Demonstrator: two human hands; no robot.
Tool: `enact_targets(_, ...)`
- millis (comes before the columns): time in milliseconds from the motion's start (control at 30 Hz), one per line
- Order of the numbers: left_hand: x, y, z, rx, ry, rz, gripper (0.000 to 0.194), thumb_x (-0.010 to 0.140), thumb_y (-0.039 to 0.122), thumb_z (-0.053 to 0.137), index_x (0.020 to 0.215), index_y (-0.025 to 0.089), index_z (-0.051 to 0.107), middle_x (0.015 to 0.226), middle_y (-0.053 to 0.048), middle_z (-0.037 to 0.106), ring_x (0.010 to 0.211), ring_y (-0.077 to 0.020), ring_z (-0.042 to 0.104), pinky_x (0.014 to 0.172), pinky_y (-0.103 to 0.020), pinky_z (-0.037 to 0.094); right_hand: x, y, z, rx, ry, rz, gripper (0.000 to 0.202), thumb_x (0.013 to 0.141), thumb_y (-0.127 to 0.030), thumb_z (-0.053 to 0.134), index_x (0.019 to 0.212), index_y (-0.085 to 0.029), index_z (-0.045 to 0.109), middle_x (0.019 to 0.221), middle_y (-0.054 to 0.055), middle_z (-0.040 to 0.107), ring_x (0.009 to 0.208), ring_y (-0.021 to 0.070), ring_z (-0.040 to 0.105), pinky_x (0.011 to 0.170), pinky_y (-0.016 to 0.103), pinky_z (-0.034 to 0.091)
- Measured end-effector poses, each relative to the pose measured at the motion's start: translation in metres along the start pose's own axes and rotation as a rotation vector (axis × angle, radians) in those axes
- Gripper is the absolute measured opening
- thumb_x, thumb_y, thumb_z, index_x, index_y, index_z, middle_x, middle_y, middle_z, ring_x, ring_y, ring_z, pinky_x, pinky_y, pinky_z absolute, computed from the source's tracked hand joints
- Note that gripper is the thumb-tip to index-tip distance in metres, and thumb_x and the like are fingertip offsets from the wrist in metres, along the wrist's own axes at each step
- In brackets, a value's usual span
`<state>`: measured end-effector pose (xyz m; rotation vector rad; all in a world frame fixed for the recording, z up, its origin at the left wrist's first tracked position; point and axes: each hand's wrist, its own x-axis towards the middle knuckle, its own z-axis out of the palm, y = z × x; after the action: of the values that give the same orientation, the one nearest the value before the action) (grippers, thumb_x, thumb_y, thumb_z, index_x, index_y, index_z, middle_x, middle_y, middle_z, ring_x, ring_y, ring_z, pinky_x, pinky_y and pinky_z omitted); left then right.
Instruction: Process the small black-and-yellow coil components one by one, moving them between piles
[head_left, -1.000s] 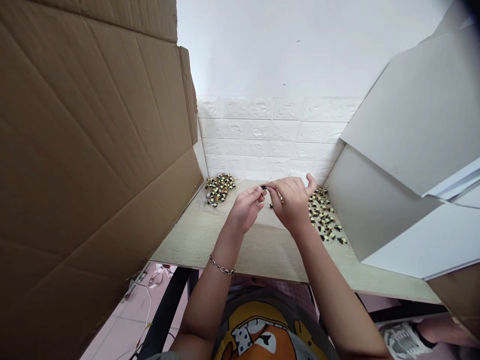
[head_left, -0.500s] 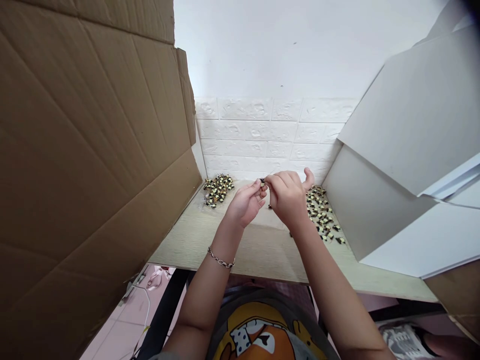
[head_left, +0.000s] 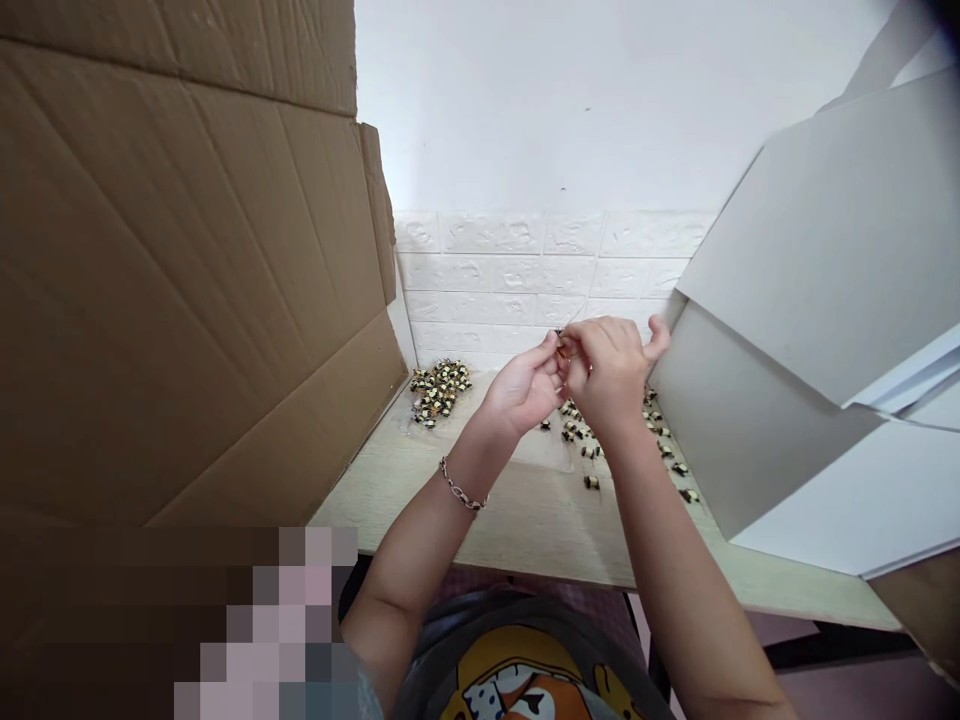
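My left hand (head_left: 525, 393) is raised over the table, its thumb and forefinger pinching a small coil (head_left: 559, 331) with dark ends. Most of that coil is hidden by fingers. Thin copper-coloured wire (head_left: 564, 353) shows just below it, between the two hands. My right hand (head_left: 609, 375) meets the left from the right side; its thumb and forefinger are closed at the coil's wire, and its little finger sticks out. To the left lies a heap of similar yellow-and-black coils (head_left: 439, 390). More coils (head_left: 592, 482) are spread beneath and beyond my right hand.
The pale wooden table (head_left: 525, 530) ends at a white brick-patterned wall (head_left: 487, 272). A tall cardboard sheet (head_left: 202, 300) stands along the left, and white panels (head_left: 832, 230) close off the right. A clear plastic sheet (head_left: 551, 457) lies mid-table.
Both hands have moved together to the right and slightly up, still pinching at the coil. More loose coils now show beneath them. The view has shifted slightly.
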<state>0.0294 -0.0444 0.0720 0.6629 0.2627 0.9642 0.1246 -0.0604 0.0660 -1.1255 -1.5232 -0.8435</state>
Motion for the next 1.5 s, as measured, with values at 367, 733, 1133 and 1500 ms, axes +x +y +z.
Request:
enact_targets(367,-0.029,-0.005,0.021,-0.02,-0.133,0.08,0.019,0.083,0.026,0.043,0.081,0.014,0.057,0.066,0.001,0.052,0.064,-0.0061,0.05,0.069,-0.02,0.04,0.006,-0.016,-0.021,0.29,0.198,0.043,0.008,0.077,-0.014,0.047,0.072,-0.02,0.05,0.068,-0.002,0.059,0.068,0.0114,0.055,0.083,0.034,0.035)
enact_targets(733,-0.047,-0.008,0.022,0.086,-0.089,0.201,0.012,0.075,0.026,0.054,0.076,0.014,0.057,0.073,0.0,0.052,0.07,-0.0067,0.049,0.059,-0.018,0.036,0.008,-0.016,-0.042,0.416,0.059,-0.019,0.011,0.077,-0.013,0.05,0.081,-0.021,0.056,0.071,-0.002,0.061,0.069,0.0107,0.055,0.075,0.027,0.045)
enact_targets(1133,-0.047,-0.011,0.022,0.198,-0.129,0.397,0.012,0.074,0.02,0.055,0.065,0.015,0.06,0.063,0.001,0.051,0.064,-0.0051,0.045,0.069,-0.02,0.036,0.005,-0.021,-0.05,0.39,0.054,-0.025,0.018,0.078,-0.013,0.045,0.081,-0.026,0.057,0.072,-0.002,0.062,0.074,0.0126,0.057,0.076,0.031,0.048)
enact_targets(1500,-0.053,-0.011,0.021,0.288,-0.068,0.472,0.016,0.074,0.021,0.055,0.06,0.016,0.061,0.06,0.001,0.054,0.063,-0.0066,0.047,0.071,-0.022,0.036,0.007,-0.024,-0.052,0.366,-0.013,-0.074,0.018,0.078,-0.009,0.044,0.078,-0.022,0.057,0.072,-0.001,0.062,0.074,0.0115,0.057,0.066,0.024,0.045)
